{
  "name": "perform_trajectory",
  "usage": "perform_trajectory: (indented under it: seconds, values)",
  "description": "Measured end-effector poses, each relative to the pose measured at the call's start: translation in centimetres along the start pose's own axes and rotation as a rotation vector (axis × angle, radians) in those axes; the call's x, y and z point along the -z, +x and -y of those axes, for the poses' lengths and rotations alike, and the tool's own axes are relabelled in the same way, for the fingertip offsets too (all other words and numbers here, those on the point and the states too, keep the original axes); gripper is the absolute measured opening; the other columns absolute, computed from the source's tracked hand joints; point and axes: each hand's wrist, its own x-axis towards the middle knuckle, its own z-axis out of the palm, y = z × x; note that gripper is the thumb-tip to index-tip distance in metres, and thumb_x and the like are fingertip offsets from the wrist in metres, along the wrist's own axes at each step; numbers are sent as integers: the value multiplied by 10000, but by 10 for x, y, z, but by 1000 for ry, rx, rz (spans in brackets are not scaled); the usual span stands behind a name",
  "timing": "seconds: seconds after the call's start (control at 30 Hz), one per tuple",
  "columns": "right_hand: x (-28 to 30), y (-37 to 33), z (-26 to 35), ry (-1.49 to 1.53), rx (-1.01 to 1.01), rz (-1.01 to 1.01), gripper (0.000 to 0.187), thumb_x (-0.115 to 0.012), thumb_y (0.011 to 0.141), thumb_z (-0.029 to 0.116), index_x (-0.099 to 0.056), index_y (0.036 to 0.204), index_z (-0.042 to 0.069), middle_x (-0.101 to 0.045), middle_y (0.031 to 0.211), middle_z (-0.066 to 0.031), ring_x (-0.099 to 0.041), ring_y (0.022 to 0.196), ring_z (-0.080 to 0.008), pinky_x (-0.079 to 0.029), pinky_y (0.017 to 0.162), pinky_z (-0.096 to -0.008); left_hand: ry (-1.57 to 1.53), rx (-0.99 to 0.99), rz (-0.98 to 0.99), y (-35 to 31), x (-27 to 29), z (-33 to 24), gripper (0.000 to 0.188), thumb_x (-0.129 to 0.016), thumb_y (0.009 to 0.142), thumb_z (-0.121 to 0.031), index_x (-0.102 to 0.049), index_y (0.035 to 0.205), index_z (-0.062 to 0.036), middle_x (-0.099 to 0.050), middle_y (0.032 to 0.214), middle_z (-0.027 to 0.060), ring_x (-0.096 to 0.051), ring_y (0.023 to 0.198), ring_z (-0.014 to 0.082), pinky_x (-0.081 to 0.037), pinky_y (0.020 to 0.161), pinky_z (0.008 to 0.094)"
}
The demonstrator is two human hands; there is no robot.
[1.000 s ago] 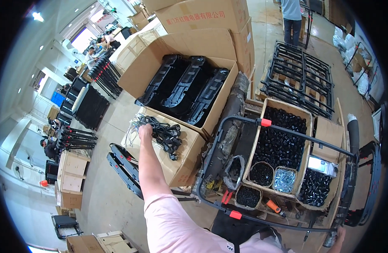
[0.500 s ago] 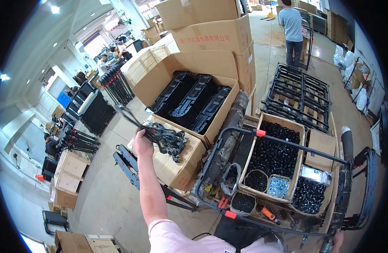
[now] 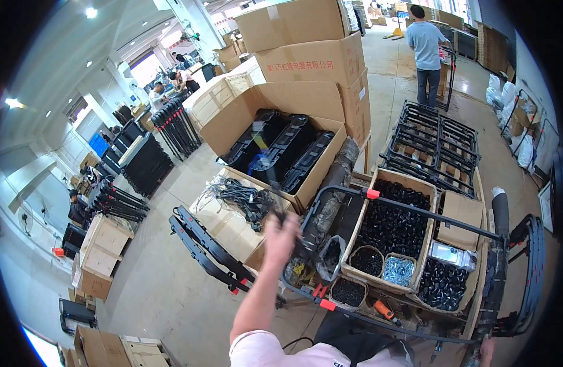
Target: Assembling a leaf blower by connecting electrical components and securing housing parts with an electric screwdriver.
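Note:
My left hand [image 3: 281, 237] is closed and raised over the right edge of a cardboard box. A dark, motion-smeared length, apparently a black cable [image 3: 274, 194], stretches up from its fingers. Just left of it, a tangled pile of black cables [image 3: 242, 199] lies on that box [image 3: 223, 229]. My right hand [image 3: 487, 353] shows only in part at the lower right edge, beside the corner of a black tubular frame [image 3: 437, 215] with red fittings; its fingers are hidden. The frame lies across the parts boxes in front of me.
An open carton [image 3: 321, 95] holds black moulded parts. A box of black caps [image 3: 394, 223] stands beside bins of silver screws [image 3: 399, 270] and small black parts. An orange-handled tool [image 3: 385, 310] lies nearby. Black frames [image 3: 431, 140] are stacked behind. A person [image 3: 426, 52] stands farther back.
My left hand has moved right and slightly down, away from the cable pile, with a dark cable trailing from it. The right hand stays at the frame's corner. The view has shifted slightly.

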Motion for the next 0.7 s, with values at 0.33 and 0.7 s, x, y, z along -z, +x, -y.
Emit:
perform_trajectory:
  seconds: [0.33,0.7]
  values:
    - [85,-63,92,271,-172,270,554,-558,1030,465,-740,1085,-55,-723,1156,-315,-692,1133,-442,-555,950,-524,175,394,806,-184,-127,136,344,-682,1047,-390,-631,1124,-59,-600,752,-29,-614,659,71,-521,591,292]
    - [46,-33,26,-224,116,132,538,-597,983,477,-777,1038,-26,-775,983,-237,-754,1003,-392,-590,903,-470,700,-230,1093,-221,-147,174,337,-676,990,-351,-639,1109,-38,-700,1066,227,-680,1034,442,-540,862,522]
